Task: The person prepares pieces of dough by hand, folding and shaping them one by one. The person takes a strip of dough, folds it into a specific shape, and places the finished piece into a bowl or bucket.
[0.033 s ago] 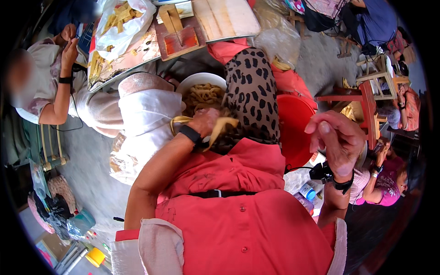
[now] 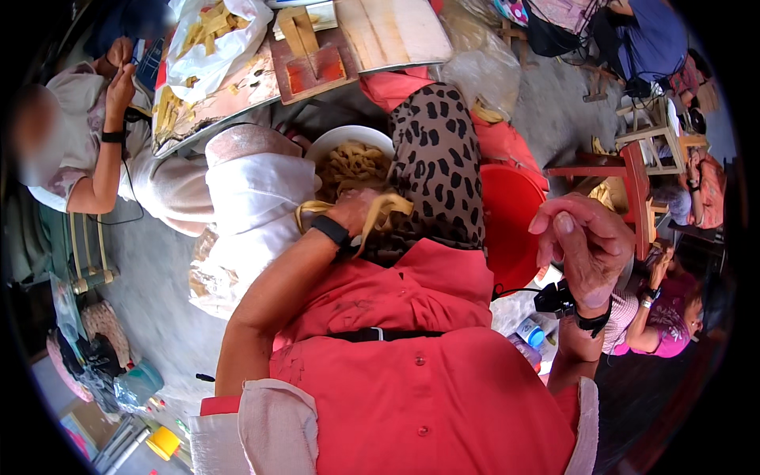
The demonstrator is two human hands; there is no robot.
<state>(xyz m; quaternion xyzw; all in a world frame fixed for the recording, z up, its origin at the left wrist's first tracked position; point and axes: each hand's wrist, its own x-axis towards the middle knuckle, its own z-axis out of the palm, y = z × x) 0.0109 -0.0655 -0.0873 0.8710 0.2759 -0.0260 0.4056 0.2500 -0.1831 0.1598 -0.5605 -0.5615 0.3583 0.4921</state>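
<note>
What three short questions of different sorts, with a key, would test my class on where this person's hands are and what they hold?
1. True or false: the left hand holds pale yellow strips.
2. Which is raised with nothing visible in its grip? A. the left hand B. the right hand
3. Fill in: the white bowl holds a heap of pale yellow ____.

Key: 1 true. 2 B; its fingers are curled, and a black band sits on its wrist. 3 strips; the left hand is right at the bowl's near rim, beside the leopard-print cloth.
</note>
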